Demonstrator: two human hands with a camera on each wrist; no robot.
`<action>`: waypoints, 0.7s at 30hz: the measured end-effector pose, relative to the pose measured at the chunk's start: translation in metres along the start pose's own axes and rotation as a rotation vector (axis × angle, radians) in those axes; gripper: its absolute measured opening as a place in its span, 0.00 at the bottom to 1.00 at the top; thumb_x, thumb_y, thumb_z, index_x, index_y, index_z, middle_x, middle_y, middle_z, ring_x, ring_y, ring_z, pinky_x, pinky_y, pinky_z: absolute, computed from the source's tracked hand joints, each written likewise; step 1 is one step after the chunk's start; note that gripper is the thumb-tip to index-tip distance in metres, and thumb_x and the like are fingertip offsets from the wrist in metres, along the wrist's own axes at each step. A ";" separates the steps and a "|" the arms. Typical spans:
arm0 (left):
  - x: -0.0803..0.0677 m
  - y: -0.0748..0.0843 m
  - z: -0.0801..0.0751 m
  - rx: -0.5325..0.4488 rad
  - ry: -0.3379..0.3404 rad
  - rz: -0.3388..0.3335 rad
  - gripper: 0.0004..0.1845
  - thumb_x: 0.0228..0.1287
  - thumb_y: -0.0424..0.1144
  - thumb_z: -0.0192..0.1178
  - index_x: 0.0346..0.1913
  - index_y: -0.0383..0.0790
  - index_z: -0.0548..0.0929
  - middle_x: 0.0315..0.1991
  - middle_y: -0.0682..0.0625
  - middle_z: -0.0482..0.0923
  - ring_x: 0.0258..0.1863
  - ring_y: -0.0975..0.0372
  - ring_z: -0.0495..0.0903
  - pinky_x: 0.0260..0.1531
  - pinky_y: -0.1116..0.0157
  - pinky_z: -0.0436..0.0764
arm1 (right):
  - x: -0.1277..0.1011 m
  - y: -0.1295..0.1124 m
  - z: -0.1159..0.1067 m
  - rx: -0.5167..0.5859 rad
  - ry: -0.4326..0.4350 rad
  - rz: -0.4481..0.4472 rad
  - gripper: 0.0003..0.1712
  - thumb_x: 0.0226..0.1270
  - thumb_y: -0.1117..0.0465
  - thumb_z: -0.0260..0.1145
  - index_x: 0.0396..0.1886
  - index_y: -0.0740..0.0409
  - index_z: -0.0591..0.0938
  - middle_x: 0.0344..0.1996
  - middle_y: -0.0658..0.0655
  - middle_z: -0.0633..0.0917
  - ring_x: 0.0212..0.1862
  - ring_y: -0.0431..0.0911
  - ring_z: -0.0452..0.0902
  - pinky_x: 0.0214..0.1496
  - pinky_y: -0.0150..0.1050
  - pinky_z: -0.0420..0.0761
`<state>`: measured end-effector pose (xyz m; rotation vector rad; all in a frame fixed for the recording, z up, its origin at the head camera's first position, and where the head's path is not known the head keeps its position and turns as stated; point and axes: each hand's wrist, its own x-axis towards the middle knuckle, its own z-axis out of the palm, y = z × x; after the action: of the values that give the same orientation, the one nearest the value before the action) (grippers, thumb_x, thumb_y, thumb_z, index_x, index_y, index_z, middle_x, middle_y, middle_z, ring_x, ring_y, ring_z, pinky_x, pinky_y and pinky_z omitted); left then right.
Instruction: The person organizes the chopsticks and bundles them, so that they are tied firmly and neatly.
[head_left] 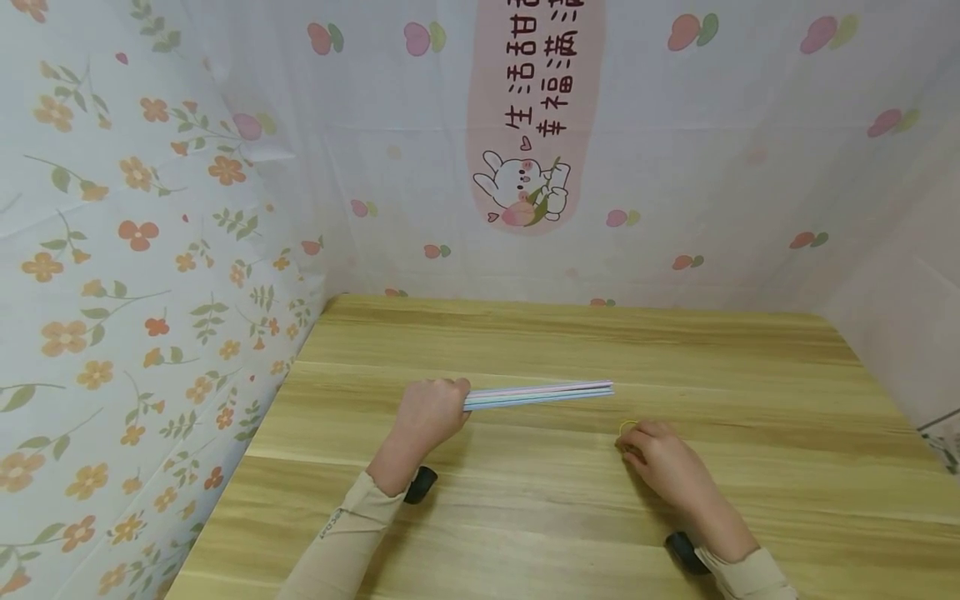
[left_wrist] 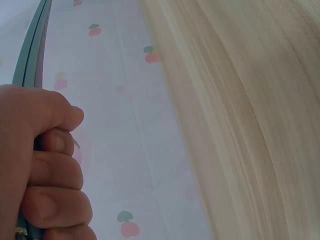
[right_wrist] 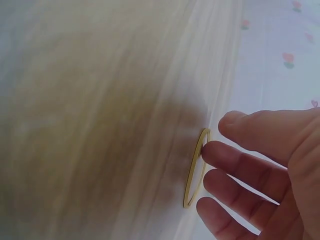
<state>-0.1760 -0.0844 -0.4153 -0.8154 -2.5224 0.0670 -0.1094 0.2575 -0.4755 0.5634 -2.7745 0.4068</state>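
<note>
My left hand [head_left: 433, 408] grips one end of a bundle of slim pastel sticks [head_left: 540, 393], which look like chopsticks, in blue, pink and green. Their free ends point right, over the middle of the table. In the left wrist view, the fingers [left_wrist: 55, 170] curl round the bundle and hide its lower part. At the right, my right hand [head_left: 663, 462] is low over the tabletop beside a yellow rubber band [right_wrist: 192, 172]. The index fingertip overlaps the band's loop in the right wrist view, while the thumb [right_wrist: 265, 130] stands apart from it.
Both hands are over a wood-grain table [head_left: 525, 508]. A patterned cloth [head_left: 375, 167] hangs along its back edge, and a floral cloth [head_left: 135, 333] lines the left side. Dark wrist-worn devices [head_left: 422, 485] sit under both wrists.
</note>
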 end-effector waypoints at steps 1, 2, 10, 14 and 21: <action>0.000 0.000 0.000 -0.001 -0.003 -0.001 0.17 0.53 0.40 0.67 0.17 0.44 0.68 0.10 0.57 0.61 0.12 0.69 0.50 0.08 0.72 0.52 | 0.000 0.000 0.000 -0.003 0.002 -0.005 0.10 0.47 0.70 0.74 0.31 0.58 0.85 0.30 0.50 0.82 0.37 0.46 0.76 0.38 0.41 0.80; -0.001 0.000 0.000 -0.002 -0.006 -0.002 0.17 0.53 0.40 0.67 0.17 0.44 0.68 0.10 0.57 0.60 0.12 0.69 0.50 0.08 0.72 0.52 | 0.000 0.000 0.001 -0.006 0.004 -0.012 0.10 0.46 0.71 0.74 0.31 0.58 0.85 0.30 0.50 0.82 0.36 0.45 0.76 0.37 0.41 0.80; -0.002 -0.001 0.001 -0.014 -0.008 -0.006 0.17 0.53 0.38 0.66 0.17 0.44 0.68 0.10 0.56 0.61 0.12 0.69 0.50 0.09 0.73 0.52 | 0.001 0.002 0.005 -0.031 0.034 -0.039 0.10 0.45 0.73 0.74 0.29 0.59 0.85 0.27 0.50 0.80 0.33 0.45 0.76 0.35 0.41 0.79; -0.001 -0.003 0.001 -0.004 -0.001 -0.005 0.17 0.52 0.37 0.66 0.17 0.44 0.68 0.10 0.56 0.60 0.12 0.69 0.50 0.09 0.72 0.52 | 0.004 0.000 0.004 -0.039 0.051 -0.023 0.10 0.46 0.74 0.73 0.29 0.60 0.84 0.25 0.50 0.78 0.31 0.45 0.76 0.32 0.40 0.78; -0.001 -0.005 0.002 -0.034 -0.006 -0.004 0.16 0.53 0.36 0.65 0.17 0.43 0.69 0.10 0.56 0.61 0.12 0.69 0.50 0.09 0.73 0.52 | 0.004 -0.003 0.000 -0.059 0.008 0.050 0.12 0.44 0.73 0.74 0.28 0.59 0.81 0.24 0.50 0.77 0.31 0.46 0.75 0.29 0.39 0.77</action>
<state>-0.1791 -0.0891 -0.4165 -0.8242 -2.5370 0.0258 -0.1121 0.2536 -0.4739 0.4779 -2.7873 0.3364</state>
